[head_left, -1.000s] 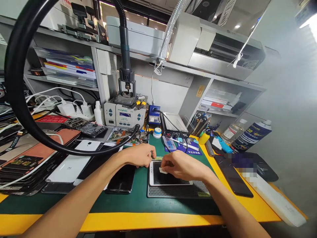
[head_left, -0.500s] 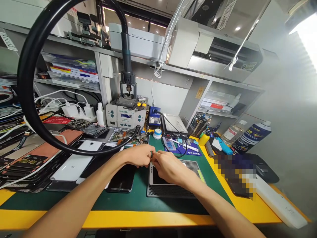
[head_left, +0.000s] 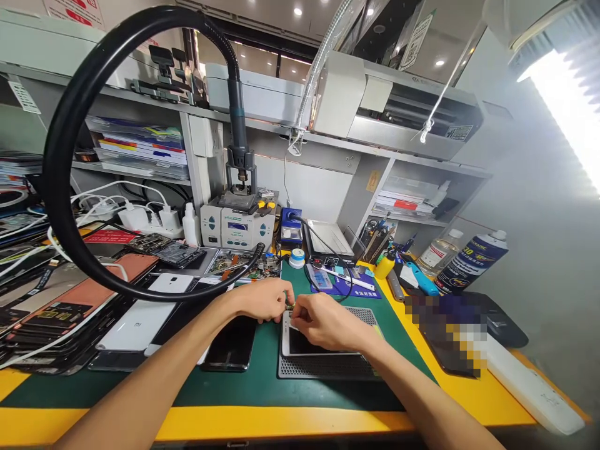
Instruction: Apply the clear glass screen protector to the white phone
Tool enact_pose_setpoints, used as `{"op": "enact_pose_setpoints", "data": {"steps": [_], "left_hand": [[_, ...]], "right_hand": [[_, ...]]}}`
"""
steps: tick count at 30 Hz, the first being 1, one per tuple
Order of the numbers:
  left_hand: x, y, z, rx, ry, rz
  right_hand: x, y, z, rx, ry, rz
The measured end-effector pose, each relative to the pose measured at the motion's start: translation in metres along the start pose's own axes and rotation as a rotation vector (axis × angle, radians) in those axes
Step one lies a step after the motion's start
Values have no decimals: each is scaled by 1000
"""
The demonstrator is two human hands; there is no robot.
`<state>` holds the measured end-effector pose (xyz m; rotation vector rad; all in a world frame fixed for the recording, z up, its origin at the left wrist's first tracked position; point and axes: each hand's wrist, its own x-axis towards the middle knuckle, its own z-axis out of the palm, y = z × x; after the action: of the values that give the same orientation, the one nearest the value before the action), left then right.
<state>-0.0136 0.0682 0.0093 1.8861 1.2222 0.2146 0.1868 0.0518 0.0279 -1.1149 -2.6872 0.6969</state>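
A white-framed phone with a dark screen (head_left: 297, 344) lies on a grey perforated pad (head_left: 323, 367). Above its upper left corner my left hand (head_left: 266, 300) is closed, thumb and fingers drawn together. Close beside it, my right hand (head_left: 328, 322) pinches over the top of the phone and hides part of the screen. Something small and greenish shows between the two hands, but its kind is too small to tell. To the left of the pad, a black phone (head_left: 229, 347) lies partly under my left forearm.
Stacked phone parts (head_left: 70, 312) and a white phone back (head_left: 135, 319) crowd the left. A black hose (head_left: 60, 206) loops over them from the hot air station (head_left: 239, 228). A yellow bottle (head_left: 385, 265) and a spray can (head_left: 475, 262) stand at right.
My hands have come slightly apart at the fingertips, and the right has shifted a little right and down. The whole view has tilted slightly upward.
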Motion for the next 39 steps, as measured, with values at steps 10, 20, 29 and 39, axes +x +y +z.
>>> {"op": "enact_pose_setpoints", "data": {"steps": [10,20,29,39], "left_hand": [[-1,0,1,17,15,10],[0,-4,2,15,12,1],[1,-6,2,14,12,9],[2,-8,3,13,11,29]], "right_hand": [[15,-7,23,-32,175,155],[14,7,6,22,148,223],[8,14,1,63,105,200],[15,2,21,-51,136,125]]}}
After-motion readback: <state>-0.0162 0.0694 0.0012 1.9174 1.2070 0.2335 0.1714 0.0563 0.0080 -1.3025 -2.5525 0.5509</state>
